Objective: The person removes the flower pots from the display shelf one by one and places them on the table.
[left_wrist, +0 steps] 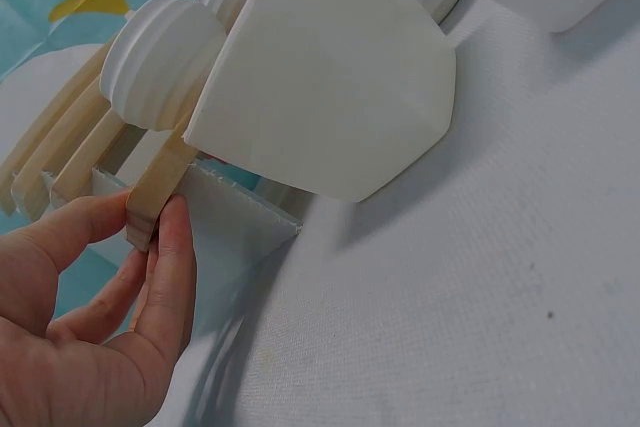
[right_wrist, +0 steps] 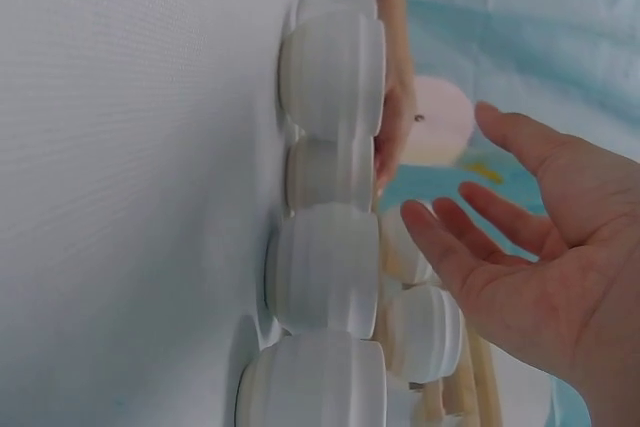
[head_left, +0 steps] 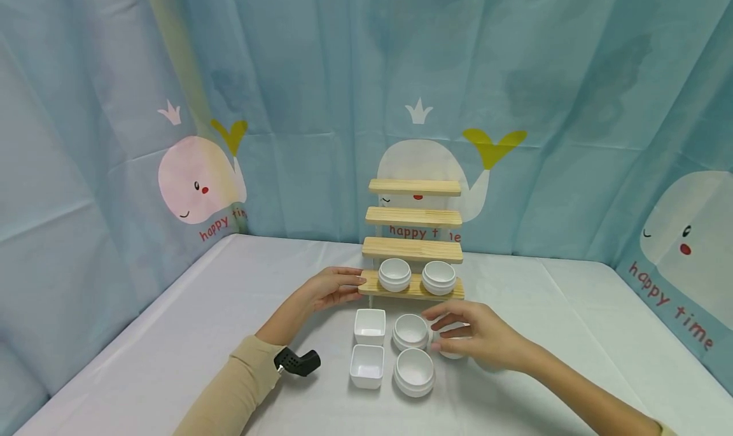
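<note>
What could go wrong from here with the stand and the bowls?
1. The left hand only pinches the end of the bottom slat of the wooden stepped stand; a nudge might shake its two round white bowls.
2. The right hand, open over a round white bowl on the table, could bump the neighbouring round bowl.

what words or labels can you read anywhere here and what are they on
"happy tim", end cut by a fold: red, under the pink whale on the curtain, left.
"happy t e", partly hidden: red, under the white whale behind the wooden rack.
"happy time": red, under the right whale.
The white cups, both hands and the table show no readable text.
</note>
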Demonstrator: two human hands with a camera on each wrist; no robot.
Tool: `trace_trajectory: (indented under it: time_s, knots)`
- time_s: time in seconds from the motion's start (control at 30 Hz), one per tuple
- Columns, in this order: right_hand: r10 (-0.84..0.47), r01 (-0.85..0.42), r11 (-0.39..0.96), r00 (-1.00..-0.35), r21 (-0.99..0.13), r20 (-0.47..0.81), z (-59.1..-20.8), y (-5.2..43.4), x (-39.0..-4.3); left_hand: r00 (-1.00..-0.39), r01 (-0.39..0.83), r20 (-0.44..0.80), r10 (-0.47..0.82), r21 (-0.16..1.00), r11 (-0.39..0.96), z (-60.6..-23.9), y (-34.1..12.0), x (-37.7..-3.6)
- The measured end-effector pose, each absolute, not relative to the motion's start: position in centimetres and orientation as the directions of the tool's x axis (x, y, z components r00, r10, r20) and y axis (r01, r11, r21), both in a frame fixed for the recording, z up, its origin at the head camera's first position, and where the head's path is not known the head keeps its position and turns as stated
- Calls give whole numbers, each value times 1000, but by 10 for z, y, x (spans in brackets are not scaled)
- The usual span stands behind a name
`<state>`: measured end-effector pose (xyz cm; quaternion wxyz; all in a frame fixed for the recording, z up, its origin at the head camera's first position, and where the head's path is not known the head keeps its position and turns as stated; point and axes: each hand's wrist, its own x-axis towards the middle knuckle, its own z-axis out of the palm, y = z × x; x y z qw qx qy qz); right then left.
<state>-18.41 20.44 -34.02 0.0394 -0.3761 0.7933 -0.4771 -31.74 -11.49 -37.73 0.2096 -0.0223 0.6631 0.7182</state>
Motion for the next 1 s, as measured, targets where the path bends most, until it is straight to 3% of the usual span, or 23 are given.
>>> trace_trajectory:
  time_s: [1.0]
  knots:
    - [-560,-521,287,-772,-804,301,-321,195,-213,-910,-316,-294,293,948,-29,-378,-116,-317]
